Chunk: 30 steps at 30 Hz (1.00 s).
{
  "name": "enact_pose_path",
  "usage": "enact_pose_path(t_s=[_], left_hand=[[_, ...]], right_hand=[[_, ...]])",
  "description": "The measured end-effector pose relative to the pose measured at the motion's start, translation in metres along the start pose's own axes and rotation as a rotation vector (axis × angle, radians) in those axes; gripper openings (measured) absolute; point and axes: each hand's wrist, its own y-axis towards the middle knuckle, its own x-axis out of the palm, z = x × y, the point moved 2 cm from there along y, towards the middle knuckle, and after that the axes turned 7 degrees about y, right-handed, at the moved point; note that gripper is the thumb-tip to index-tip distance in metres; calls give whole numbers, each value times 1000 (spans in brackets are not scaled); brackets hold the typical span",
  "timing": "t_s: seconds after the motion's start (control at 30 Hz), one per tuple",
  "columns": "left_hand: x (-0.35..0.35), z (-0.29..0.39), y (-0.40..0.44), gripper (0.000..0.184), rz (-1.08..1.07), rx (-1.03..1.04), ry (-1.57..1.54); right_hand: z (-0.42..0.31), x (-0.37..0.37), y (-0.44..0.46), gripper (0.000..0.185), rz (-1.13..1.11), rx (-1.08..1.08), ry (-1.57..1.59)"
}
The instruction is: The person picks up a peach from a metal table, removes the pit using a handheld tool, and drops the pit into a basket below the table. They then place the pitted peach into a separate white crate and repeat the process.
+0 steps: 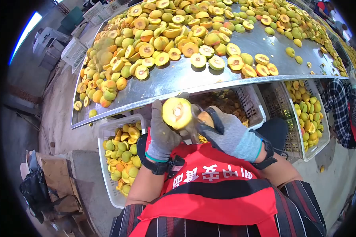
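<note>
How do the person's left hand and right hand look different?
The left hand holds a cut fruit; the right hand grips a brown-ended object, mostly hidden. The left hand's glove looks darker; the right hand's glove shows more pale grey and blue. Both wear gloves and black wrist straps.

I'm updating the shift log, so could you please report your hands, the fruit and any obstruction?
Left hand holding cut fruit. Right hand around brown object, too hidden to identify. Nothing blocking view of fruit.
</note>
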Motion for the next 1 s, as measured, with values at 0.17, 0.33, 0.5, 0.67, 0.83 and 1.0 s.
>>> enact_pose_path(t_s=[0.17, 0.33, 0.5, 0.67, 0.83, 1.0], left_hand=[[3, -13, -6, 58, -50, 182, 342], [4, -17, -7, 56, 38, 362, 680], [17, -11, -15, 58, 27, 509, 940], [17, -16, -16, 57, 109, 738, 1174], [21, -9, -16, 44, 38, 572, 1059], [26, 0, -16, 33, -11, 417, 1120]], right_hand=[[0, 2, -3, 34, -3, 75, -87], [2, 2, -11, 32, -32, 138, -18], [8, 9, -15, 31, 49, 50, 44], [-8, 21, -18, 20, -73, 425, 752], [19, 33, -13, 18, 21, -76, 327], [23, 34, -15, 22, 195, -592, -172]])
